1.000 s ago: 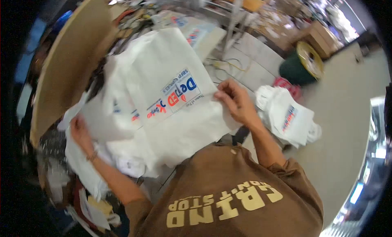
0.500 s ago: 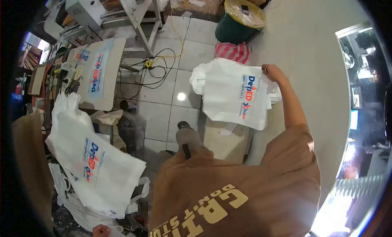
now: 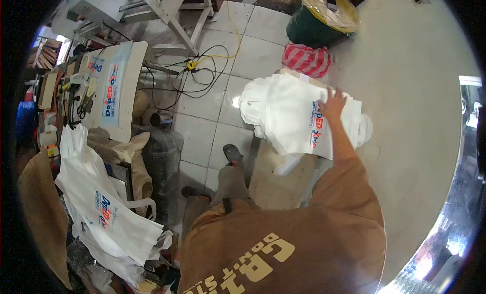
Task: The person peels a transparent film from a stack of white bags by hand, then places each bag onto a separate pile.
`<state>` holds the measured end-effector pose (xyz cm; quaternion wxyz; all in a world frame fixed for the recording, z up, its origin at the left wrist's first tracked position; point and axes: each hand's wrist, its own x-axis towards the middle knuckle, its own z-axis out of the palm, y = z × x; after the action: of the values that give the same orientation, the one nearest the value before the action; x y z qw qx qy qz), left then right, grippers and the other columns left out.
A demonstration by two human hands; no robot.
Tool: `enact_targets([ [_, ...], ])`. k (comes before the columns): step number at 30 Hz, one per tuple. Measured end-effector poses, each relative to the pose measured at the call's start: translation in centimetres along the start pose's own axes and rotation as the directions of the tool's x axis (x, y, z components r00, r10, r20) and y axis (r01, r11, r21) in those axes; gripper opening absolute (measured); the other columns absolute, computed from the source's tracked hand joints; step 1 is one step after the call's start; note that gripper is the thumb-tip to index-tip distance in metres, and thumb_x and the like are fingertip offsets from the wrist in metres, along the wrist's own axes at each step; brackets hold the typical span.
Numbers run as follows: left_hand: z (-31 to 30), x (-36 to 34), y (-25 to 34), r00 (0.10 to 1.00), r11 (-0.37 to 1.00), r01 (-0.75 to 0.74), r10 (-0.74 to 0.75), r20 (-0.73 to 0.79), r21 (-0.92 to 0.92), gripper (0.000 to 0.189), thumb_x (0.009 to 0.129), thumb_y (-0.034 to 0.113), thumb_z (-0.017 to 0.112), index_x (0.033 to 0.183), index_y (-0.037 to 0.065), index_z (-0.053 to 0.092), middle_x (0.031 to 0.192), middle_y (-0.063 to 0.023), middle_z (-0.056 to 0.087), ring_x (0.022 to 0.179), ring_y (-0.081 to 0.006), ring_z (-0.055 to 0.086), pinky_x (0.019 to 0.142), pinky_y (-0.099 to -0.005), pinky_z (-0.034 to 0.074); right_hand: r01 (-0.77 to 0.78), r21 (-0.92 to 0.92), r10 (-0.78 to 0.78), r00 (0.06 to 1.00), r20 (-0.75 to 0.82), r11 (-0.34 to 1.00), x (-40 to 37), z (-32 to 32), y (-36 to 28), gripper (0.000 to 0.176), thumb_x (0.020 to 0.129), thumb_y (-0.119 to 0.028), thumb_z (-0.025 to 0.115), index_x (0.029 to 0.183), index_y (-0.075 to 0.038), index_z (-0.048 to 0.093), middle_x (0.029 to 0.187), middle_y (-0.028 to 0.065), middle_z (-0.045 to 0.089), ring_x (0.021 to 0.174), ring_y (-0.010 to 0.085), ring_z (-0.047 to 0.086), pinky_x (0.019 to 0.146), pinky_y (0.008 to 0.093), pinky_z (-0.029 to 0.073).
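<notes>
My right hand (image 3: 332, 104) lies flat, fingers spread, on top of a stack of white printed bags (image 3: 288, 114) that rests on a low board (image 3: 276, 177) on the floor to my right. The top bag shows a blue and red logo beside my fingers. My left hand is out of view. At the lower left a second pile of white printed bags (image 3: 109, 213) lies loose, with nothing touching it.
A printing board with a bag stretched on it (image 3: 110, 89) stands at the left near a metal frame (image 3: 162, 10). Cables (image 3: 202, 73) run over the tiled floor. A green drum (image 3: 324, 20) and a red striped sack (image 3: 305, 60) sit beyond the stack.
My right hand carried a bag from my lap to the stack on the right, set it down, and now presses flat on it. My left hand dropped out of view.
</notes>
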<state>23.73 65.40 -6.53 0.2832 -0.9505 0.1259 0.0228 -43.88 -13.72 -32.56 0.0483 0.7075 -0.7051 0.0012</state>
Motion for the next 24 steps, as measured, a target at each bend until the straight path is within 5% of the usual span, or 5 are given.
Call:
enact_targets([
  [6,8.1,-2.5,1.3,0.888,0.942,0.188,-0.042,-0.458,0.278,0.021,0.085,0.019,0.067,0.083,-0.002,0.065,0.069,-0.007,0.062,0.061,-0.0257,0.055,0.059,-0.0416,0.047,-0.6,0.335,0.277,0.701,0.657,0.726,-10.6,3.2,-15.0,0.118,0.071,-0.086,0.054,0.158,-0.023,0.006,0.16,0.0292,-0.002,0.144,0.0568,0.003,0.101,0.0821,0.012],
  [10,9.8,-0.2,-1.1,0.979,0.849,-0.073,0.162,0.126,-0.523,0.023,0.085,0.019,0.066,0.08,-0.002,0.071,0.072,-0.0175,0.067,0.066,-0.0359,0.065,0.066,-0.0491,0.052,-0.65,0.331,0.396,0.712,0.58,0.684,-9.8,5.3,-17.8,0.121,0.068,-0.089,0.053,0.158,-0.024,0.005,0.16,0.0295,-0.001,0.142,0.0593,0.004,0.099,0.0815,0.02],
  [16,14.1,-0.7,-6.7,0.962,0.961,-0.198,0.152,-0.226,-0.196,0.029,0.092,0.025,0.062,0.089,-0.004,0.069,0.082,-0.0192,0.069,0.073,-0.037,0.065,0.064,-0.0467,0.051,0.182,0.039,-0.173,0.818,0.549,0.983,-7.4,11.2,-10.8,0.053,0.104,-0.045,0.025,0.155,-0.04,0.013,0.156,0.0332,0.017,0.137,0.0622,0.022,0.115,0.0652,0.015],
  [18,8.0,2.3,-7.5,0.868,0.776,0.488,-0.478,0.131,-0.4,0.029,0.092,0.025,0.061,0.091,-0.003,0.068,0.083,-0.0197,0.069,0.074,-0.0377,0.066,0.065,-0.0457,0.051,0.171,0.014,-0.157,0.864,0.479,0.985,-7.8,5.1,-11.8,0.058,0.103,-0.051,0.032,0.155,-0.025,0.027,0.15,0.0345,0.032,0.133,0.0558,0.036,0.114,0.0585,0.026],
  [24,-16.6,10.3,2.5,0.854,0.404,-0.197,-0.378,-0.359,-0.893,0.02,0.093,0.013,0.062,0.102,-0.004,0.065,0.094,-0.0132,0.069,0.08,-0.0215,0.064,0.071,-0.0347,0.051,-0.072,0.85,-0.194,0.96,0.2,0.522,-7.8,-7.0,-26.3,0.045,0.091,-0.029,0.07,0.122,0.003,0.06,0.112,0.0159,0.066,0.099,0.0242,0.063,0.087,0.0336,0.049],
])
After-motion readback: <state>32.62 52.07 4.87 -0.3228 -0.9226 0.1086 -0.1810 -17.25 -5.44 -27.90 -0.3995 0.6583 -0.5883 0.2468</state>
